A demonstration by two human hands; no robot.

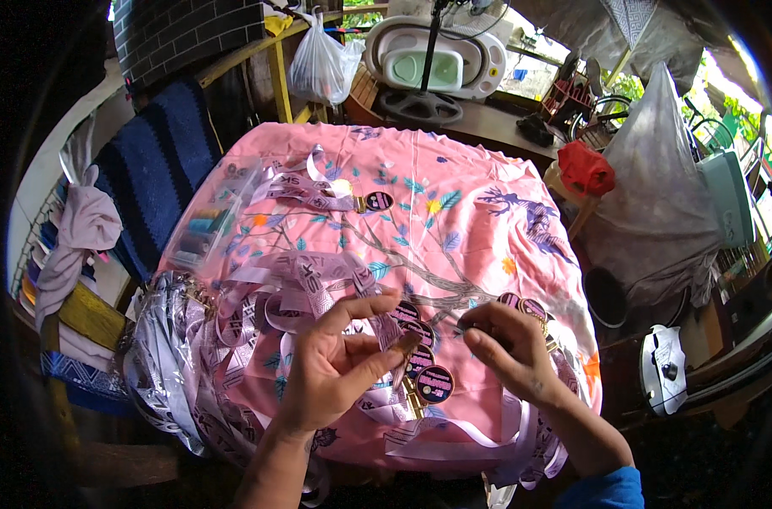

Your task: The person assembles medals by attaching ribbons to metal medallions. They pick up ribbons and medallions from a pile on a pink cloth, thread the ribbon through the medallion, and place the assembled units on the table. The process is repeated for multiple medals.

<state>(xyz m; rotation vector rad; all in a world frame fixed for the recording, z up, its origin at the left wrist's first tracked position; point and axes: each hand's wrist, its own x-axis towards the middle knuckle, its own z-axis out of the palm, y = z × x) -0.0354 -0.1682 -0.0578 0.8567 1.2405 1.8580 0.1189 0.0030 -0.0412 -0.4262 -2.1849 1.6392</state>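
Observation:
My left hand (339,360) is over the near middle of the pink cloth, its thumb and a curled finger closed on a lilac printed medal ribbon (389,335); the index finger stretches out above. Below those fingertips several round dark medals (435,384) with gold rims overlap, one with a gold clasp (415,403). To their right, my right hand (513,348) has thumb and index pressed together; whatever may be between them is too small to name. Past that hand lie more medals (534,310). A heap of lilac ribbons (267,297) spreads left of my left hand.
The pink patterned cloth (454,263) covers the table. Farther back lies another medal (378,201) on its ribbon. A clear box of thread spools (203,225) stands at left, above plastic-wrapped ribbons (161,356). A blue striped cloth (161,161) hangs beside the table.

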